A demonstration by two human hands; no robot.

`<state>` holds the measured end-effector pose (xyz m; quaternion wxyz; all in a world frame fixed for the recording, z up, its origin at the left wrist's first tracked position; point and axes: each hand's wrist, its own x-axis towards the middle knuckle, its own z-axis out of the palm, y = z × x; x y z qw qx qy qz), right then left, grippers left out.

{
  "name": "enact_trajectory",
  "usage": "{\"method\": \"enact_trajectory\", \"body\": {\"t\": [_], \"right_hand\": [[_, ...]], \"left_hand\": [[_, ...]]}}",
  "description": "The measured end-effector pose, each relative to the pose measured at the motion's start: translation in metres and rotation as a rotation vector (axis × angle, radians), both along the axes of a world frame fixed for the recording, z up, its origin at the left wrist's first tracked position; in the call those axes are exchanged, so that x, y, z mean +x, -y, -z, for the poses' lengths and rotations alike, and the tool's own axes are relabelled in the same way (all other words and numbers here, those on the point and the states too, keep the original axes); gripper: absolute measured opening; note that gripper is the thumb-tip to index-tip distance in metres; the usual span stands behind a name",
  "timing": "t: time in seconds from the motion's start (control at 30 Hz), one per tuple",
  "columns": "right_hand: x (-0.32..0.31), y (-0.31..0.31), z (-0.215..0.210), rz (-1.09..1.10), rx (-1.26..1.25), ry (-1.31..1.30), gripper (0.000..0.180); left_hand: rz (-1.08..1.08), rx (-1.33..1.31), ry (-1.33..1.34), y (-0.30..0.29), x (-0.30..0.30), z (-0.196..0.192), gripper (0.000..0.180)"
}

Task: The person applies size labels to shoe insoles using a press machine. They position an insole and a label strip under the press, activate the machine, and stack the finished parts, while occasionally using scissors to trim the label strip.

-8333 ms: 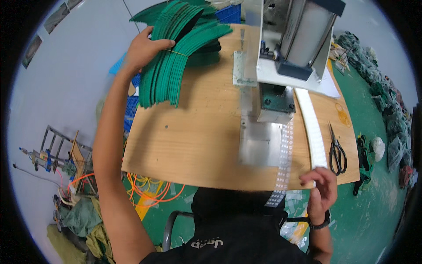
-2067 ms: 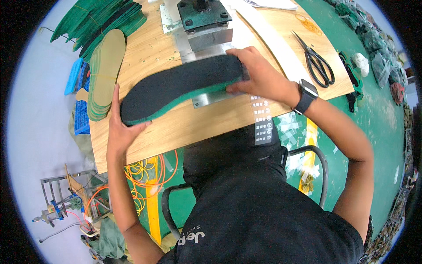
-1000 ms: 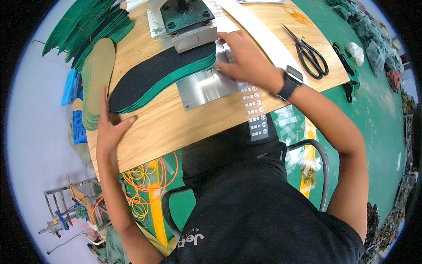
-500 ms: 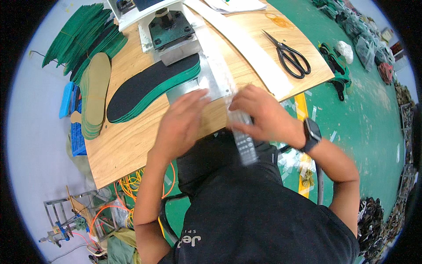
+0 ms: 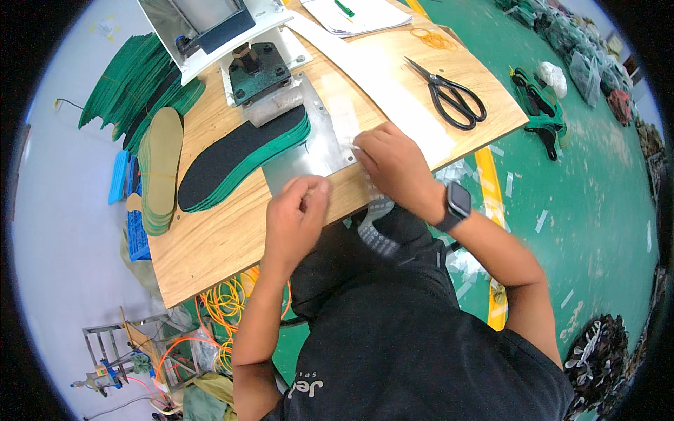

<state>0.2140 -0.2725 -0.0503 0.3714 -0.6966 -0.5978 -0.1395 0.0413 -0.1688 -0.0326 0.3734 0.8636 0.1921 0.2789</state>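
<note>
My right hand (image 5: 397,165), wearing a watch (image 5: 458,201), is closed at the table's front edge. Its fingertips pinch a clear strip with white print (image 5: 379,235), apparently labels, which hangs curled over the edge toward my lap. My left hand (image 5: 298,214) is curled with thumb and forefinger together, left of the strip; whatever it holds is too small to make out. Just beyond it lies a metal plate (image 5: 288,175). A stack of green insoles with a black top (image 5: 239,158) rests partly on that plate, beneath the press head (image 5: 277,105).
Beige-topped insoles (image 5: 161,161) and a pile of green ones (image 5: 126,81) stand at the left. Black scissors (image 5: 453,98), rubber bands (image 5: 435,38) and a long white strip (image 5: 365,67) lie on the wooden table (image 5: 203,259). Orange and yellow hoses (image 5: 225,309) hang below.
My left hand has drawn back toward me and its fingers have curled. The right hand has shifted slightly left and up. The hanging strip now curls more, and the view has shifted.
</note>
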Motion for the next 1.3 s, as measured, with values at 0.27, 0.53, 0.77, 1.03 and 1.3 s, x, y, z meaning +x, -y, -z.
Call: {"method": "enact_trajectory", "body": {"t": [0.27, 0.53, 0.77, 1.03, 1.3], "right_hand": [[-0.060, 0.057, -0.027, -0.508, -0.009, 0.023, 0.032], [-0.079, 0.008, -0.031, -0.428, -0.193, -1.121, 0.031], [-0.091, -0.039, -0.035, -0.612, -0.174, -1.153, 0.023], [-0.072, -0.099, -0.029, -0.334, -0.245, -1.692, 0.023], [-0.067, -0.108, -0.021, -0.296, -0.314, -1.686, 0.022]], "left_hand": [[0.151, -0.811, -0.154, -0.012, 0.003, -0.009, 0.020], [-0.065, -0.700, 0.452, 0.008, -0.026, -0.008, 0.012], [-0.249, -0.556, 0.434, -0.046, -0.040, -0.037, 0.013], [-0.253, 0.044, 0.204, -0.140, -0.021, -0.047, 0.010], [-0.043, 0.363, -0.107, -0.131, -0.020, -0.031, 0.018]]}}
